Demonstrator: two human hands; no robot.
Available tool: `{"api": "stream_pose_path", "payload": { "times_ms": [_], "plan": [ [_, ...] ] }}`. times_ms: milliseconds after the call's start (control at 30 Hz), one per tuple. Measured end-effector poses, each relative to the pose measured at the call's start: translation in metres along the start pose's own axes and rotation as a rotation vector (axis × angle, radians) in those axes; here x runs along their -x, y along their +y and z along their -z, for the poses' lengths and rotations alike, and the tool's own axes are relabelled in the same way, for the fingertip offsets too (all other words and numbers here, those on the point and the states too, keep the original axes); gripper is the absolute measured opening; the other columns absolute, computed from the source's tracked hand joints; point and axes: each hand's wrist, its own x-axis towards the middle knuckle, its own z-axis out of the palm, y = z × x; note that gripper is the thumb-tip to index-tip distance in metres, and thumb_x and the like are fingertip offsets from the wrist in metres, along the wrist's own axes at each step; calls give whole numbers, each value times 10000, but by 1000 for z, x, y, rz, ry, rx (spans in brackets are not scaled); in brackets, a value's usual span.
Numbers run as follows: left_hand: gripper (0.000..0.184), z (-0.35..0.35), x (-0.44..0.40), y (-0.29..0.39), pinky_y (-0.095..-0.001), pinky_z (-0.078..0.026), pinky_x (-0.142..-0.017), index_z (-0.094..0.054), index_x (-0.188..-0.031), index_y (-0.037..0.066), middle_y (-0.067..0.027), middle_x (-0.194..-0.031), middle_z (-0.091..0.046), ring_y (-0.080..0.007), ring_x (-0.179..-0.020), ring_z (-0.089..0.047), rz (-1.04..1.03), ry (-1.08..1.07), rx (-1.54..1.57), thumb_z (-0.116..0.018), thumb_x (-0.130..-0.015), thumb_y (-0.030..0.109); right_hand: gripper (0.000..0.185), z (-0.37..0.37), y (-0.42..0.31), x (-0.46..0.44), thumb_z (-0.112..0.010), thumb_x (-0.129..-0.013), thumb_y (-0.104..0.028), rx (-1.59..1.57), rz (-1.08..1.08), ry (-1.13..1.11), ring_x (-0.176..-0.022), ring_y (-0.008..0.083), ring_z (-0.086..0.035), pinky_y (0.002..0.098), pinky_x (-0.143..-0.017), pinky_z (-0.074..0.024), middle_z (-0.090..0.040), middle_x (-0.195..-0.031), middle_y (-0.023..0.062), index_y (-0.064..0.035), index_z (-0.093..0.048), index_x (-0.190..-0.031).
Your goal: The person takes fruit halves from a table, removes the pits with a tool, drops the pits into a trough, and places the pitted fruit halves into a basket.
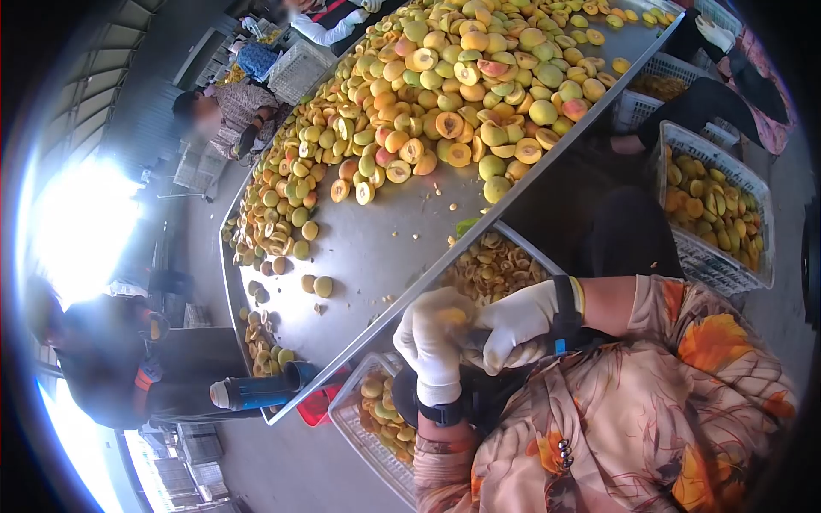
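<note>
Blue flask (259,393), perhaps, near fruit (284,356)

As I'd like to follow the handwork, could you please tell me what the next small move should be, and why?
I would probably steady the yellow piece with the left hand before using the right hand on it: the piece looks blurred, perhaps in motion, and the two gloved hands are close together around it.

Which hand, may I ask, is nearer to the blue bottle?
Left: in the picture, the left hand is right of the blue bottle; the right hand lies farther right.
</note>
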Motion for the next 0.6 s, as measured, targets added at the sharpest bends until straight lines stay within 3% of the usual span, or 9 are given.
{"api": "stream_pose_path", "payload": {
  "times_ms": [167, 267, 333, 400, 433, 467, 500, 533, 600],
  "plan": [
    [490, 16, 3, -13, -331, -537, -743, -654, -1003, -38, -138, -908, -718, -182, -807, -664, -47, -50, -1, -495, -1077, 421, 179, 2, 10, -13, -663, -855, -114, -197, 17, -110, -400, 73, -375, 246, -359, -273, -410, -557, -22, -30, -538, -952],
    [619, 15, 7, -3, -360, -520, -814, -660, -1028, -35, -146, -861, -671, -237, -816, -641, 206, 335, 211, -460, -1055, 550, 186, 1, 9, -16, -695, -857, -142, -164, 46, -95, -412, 78, -391, 255, -372, -294, -442, -568, -16, -26, -563, -919],
    [599, 59, 20, -16, -327, -550, -755, -635, -1114, -20, -136, -946, -667, -224, -809, -644, 61, 473, -279, -481, -1048, 554, 176, 7, 7, -8, -700, -861, -155, -91, 46, -65, -422, 83, -405, 256, -383, -304, -458, -574, -11, -29, -581, -895],
    [441, 102, 41, 3, -305, -559, -717, -658, -1109, -42, -108, -863, -671, -198, -751, -651, 185, 572, -142, -581, -1033, 386, 264, 31, 24, -13, -700, -885, -259, 407, -144, 180, -627, 157, -598, 317, -574, -464, -612, -722, 49, -12, -632, -951],
    [329, 121, 50, 13, -288, -544, -684, -687, -1073, -44, -97, -803, -672, -170, -728, -644, 251, 671, -149, -637, -1018, 276, 312, 41, 35, -11, -692, -888, -285, 669, -166, 286, -690, 197, -632, 350, -630, -487, -652, -781, 88, 2, -637, -995],
    [308, 167, 66, -4, -292, -522, -740, -708, -985, -71, -114, -876, -713, -183, -734, -638, 283, 609, -424, -561, -1021, 198, 363, 49, 43, -9, -684, -891, -312, 934, -179, 397, -753, 236, -665, 384, -685, -509, -693, -840, 127, 17, -643, -1039],
    [268, 202, 76, -8, -288, -513, -741, -727, -1019, -65, -120, -934, -700, -182, -838, -634, 446, 496, -691, -625, -980, 179, 384, 52, 48, -9, -686, -866, -293, 856, -166, 435, -712, 258, -668, 399, -635, -515, -691, -829, 152, 29, -631, -1066],
    [289, 235, 88, -22, -305, -516, -783, -709, -1119, -57, -146, -1082, -656, -204, -994, -607, 384, 394, -1015, -651, -956, 174, 411, 55, 49, -9, -688, -840, -274, 776, -157, 464, -671, 280, -670, 413, -585, -521, -689, -818, 176, 42, -620, -1093],
    [352, 230, 60, -12, -354, -516, -851, -660, -1231, -39, -167, -1213, -584, -241, -1110, -564, 429, 452, -1125, -670, -939, 159, 431, 53, 39, -10, -669, -858, -297, 828, -32, 498, -806, 362, -695, 443, -728, -539, -702, -891, 237, 44, -615, -1115]
  ]
}}
